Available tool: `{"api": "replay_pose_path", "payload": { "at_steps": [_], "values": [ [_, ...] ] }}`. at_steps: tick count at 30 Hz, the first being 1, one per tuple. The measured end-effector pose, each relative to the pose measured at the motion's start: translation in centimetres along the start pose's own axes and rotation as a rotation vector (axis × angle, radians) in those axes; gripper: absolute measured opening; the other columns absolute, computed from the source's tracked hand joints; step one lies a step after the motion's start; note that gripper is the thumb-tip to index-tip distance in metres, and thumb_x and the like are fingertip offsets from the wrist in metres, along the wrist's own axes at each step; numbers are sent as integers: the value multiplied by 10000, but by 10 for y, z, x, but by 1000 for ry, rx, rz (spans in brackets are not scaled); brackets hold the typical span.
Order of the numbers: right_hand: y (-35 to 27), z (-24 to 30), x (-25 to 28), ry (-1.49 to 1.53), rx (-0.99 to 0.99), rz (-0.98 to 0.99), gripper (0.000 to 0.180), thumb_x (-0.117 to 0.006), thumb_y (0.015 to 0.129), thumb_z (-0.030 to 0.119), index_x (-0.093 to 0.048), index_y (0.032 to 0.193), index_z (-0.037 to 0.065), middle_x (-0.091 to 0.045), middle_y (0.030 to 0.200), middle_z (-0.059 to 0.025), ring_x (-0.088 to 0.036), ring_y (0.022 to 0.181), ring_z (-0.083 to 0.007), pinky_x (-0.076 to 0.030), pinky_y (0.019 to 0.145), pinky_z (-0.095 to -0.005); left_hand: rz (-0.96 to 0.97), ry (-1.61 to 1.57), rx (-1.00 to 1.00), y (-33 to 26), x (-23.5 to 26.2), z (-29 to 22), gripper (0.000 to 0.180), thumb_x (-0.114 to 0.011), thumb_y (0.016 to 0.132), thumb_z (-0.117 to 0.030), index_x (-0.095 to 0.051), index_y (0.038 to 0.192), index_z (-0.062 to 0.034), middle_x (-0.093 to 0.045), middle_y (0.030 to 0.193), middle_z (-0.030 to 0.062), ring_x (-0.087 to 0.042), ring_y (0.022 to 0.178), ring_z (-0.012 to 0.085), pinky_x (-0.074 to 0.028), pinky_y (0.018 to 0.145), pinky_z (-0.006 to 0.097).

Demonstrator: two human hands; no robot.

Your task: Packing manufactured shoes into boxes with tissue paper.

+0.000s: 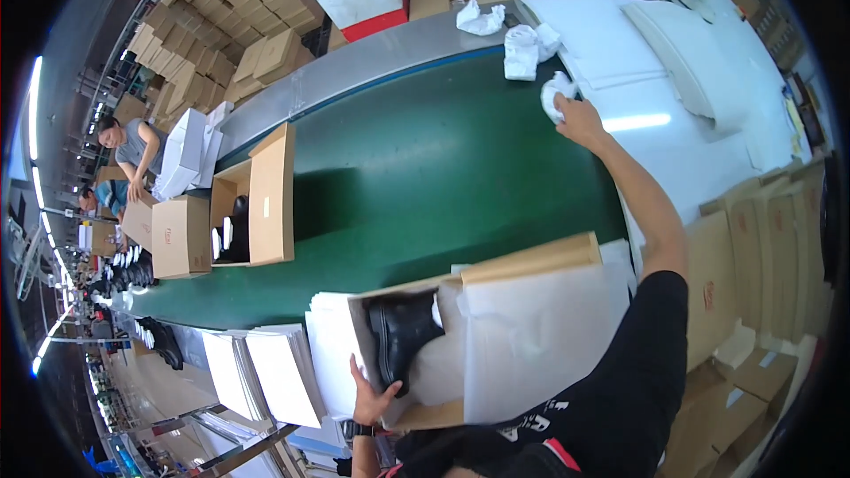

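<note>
My right hand [580,121] reaches out to the far right and is closed on a crumpled wad of white paper [556,96]. Close to me, a brown cardboard shoe box [425,415] lies open. A black leather boot [398,332] is inside it on its left side. White tissue paper [536,336] drapes over the box's right side. My left hand [375,400] grips the near left wall of the box, its thumb inside by the boot and its fingers along the outside.
A green conveyor belt [425,159] runs across. Other paper wads [522,51] sit at its far right, beside white sheets [655,53]. Another open box [273,195] holds black footwear. Paper stacks [283,363] stand left of me. Two people [137,146] work far left.
</note>
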State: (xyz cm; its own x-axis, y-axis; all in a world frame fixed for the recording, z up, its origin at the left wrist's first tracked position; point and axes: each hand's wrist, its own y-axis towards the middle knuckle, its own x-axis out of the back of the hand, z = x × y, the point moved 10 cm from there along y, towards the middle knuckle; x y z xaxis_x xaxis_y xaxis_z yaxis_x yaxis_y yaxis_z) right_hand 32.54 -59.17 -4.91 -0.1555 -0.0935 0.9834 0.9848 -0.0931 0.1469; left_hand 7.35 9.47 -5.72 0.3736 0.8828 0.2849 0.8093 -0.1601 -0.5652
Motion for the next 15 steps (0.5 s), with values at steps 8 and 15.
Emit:
{"api": "replay_pose_path", "payload": {
  "at_steps": [8, 15],
  "values": [
    [-213, 260, 191, 1177, -87, -21, 364, -571, 745, -11, -546, 1103, 47, -611, 1040, -63, -586, 906, -111, -484, 759, -267, -101, -205, -730, -13, -19, -186, 527, -405, 1065, -300, -381, 1494, 5, -448, 1497, 182, -430, 1392, 315, -338, 1142, 445],
    [-318, 414, 173, 1552, -43, 73, 375, -451, 765, -28, -590, 1109, 28, -573, 1201, -91, -533, 1091, -158, -419, 942, -274, 236, -562, -505, -45, -43, -173, 711, -215, 1080, -542, -663, 1099, 10, -695, 951, 83, -638, 864, 148, -500, 809, 279]
  ]
}}
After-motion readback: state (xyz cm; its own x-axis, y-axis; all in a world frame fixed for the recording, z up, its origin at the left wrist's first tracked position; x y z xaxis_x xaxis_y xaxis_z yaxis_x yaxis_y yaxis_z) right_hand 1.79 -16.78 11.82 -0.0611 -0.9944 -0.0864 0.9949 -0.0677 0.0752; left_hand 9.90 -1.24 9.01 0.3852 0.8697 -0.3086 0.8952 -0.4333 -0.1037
